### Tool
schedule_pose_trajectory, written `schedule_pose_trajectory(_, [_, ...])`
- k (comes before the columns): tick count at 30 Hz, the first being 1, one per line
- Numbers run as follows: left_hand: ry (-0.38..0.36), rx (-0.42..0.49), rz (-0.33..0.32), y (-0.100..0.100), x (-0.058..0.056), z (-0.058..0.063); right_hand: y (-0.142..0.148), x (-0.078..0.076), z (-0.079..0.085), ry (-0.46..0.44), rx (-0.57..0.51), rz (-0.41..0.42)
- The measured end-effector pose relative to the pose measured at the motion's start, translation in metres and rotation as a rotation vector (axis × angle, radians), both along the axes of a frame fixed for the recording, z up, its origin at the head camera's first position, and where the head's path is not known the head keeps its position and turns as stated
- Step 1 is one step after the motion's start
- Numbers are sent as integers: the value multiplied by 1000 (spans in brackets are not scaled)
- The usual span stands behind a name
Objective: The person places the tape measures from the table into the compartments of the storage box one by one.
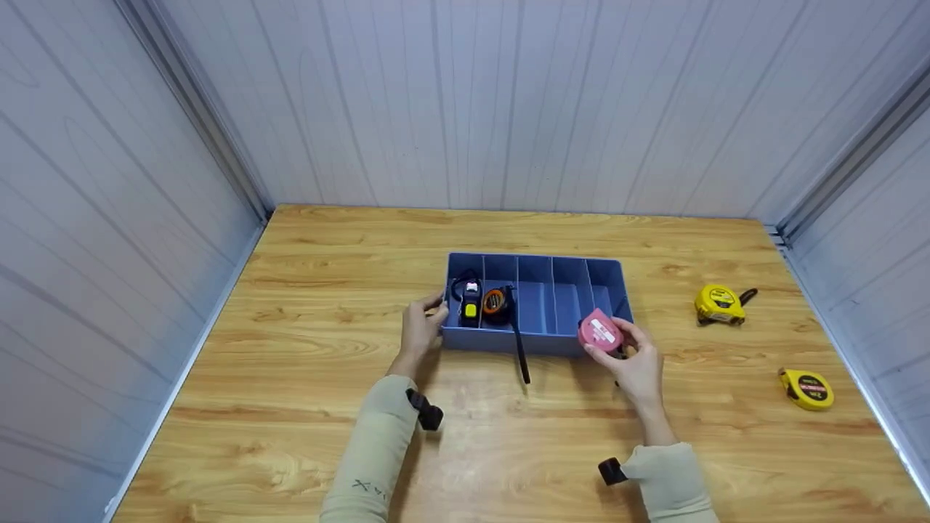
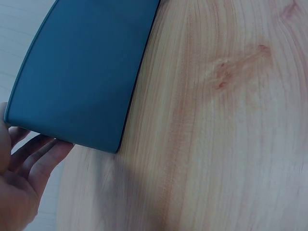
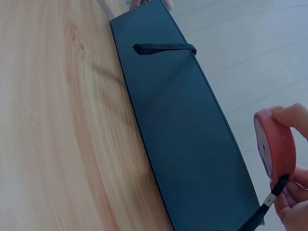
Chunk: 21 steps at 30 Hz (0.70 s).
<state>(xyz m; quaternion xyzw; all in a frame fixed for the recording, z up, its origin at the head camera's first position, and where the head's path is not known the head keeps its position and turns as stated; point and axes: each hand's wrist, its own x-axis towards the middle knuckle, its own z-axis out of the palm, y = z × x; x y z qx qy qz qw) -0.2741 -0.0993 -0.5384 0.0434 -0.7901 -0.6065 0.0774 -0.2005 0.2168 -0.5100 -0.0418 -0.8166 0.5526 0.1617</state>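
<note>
A blue divided storage box (image 1: 534, 343) sits on the table with its compartments side by side. My left hand (image 1: 421, 327) holds its left end; in the left wrist view the thumb is at the rim and the fingers (image 2: 45, 159) lie along the end wall. A black and yellow tape measure (image 1: 471, 303) stands in the leftmost compartment. Beside it, in the second, is a black and orange tape measure (image 1: 497, 302), its strap (image 3: 163, 47) hanging over the front wall. Between thumb and fingers, my right hand (image 1: 639, 363) pinches a pink tape measure (image 1: 600, 331) over the box's front right corner, black strap dangling.
Two yellow tape measures lie on the wooden table to the right: one (image 1: 719, 303) with a black strap farther back, the other (image 1: 808, 390) nearer the right edge. Pale panel walls (image 1: 508, 109) enclose the table at the back and both sides.
</note>
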Motion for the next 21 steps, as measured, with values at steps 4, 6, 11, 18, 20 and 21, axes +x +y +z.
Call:
schedule_pose_trajectory(4, [11, 1, 0, 0, 0, 0, -5, -2, 1, 9, 3, 15])
schedule_pose_trajectory(6, [8, 7, 0, 0, 0, 1, -8, -4, 0, 23, 10, 22])
schedule_pose_trajectory(11, [-16, -11, 3, 0, -1, 1, -13, -8, 1, 40, 19, 49])
schedule_pose_trajectory(18, [-43, 15, -2, 0, -1, 2, -23, -15, 2, 80, 28, 68])
schedule_pose_trajectory(20, [-37, 18, -5, 0, 0, 2, -26, -17, 2, 105, 32, 76])
schedule_pose_trajectory(21, [-30, 12, -5, 0, -1, 1, -27, -18, 1, 115, 39, 78])
